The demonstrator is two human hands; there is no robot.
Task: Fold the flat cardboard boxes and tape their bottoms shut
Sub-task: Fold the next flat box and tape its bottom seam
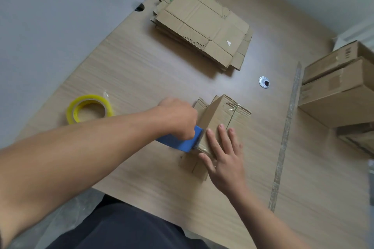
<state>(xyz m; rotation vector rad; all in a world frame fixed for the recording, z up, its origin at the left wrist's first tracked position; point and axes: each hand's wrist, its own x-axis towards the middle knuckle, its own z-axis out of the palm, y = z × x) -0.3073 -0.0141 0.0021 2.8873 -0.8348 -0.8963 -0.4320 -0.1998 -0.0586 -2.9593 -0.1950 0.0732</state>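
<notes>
A small folded cardboard box (221,115) lies on the wooden table (141,79), its closed bottom flaps facing up with clear tape along the seam. My left hand (178,117) grips a blue tape dispenser (178,141) pressed against the box's near left edge. My right hand (224,153) rests flat on the box's near end, fingers straight. A stack of flat cardboard boxes (202,24) lies at the far middle of the table.
A yellow roll of clear tape (89,108) lies to the left. Several assembled boxes (340,89) are piled at the right edge. A round metal cable grommet (264,82) sits behind the box. A grey strip (287,127) runs along the table's right side.
</notes>
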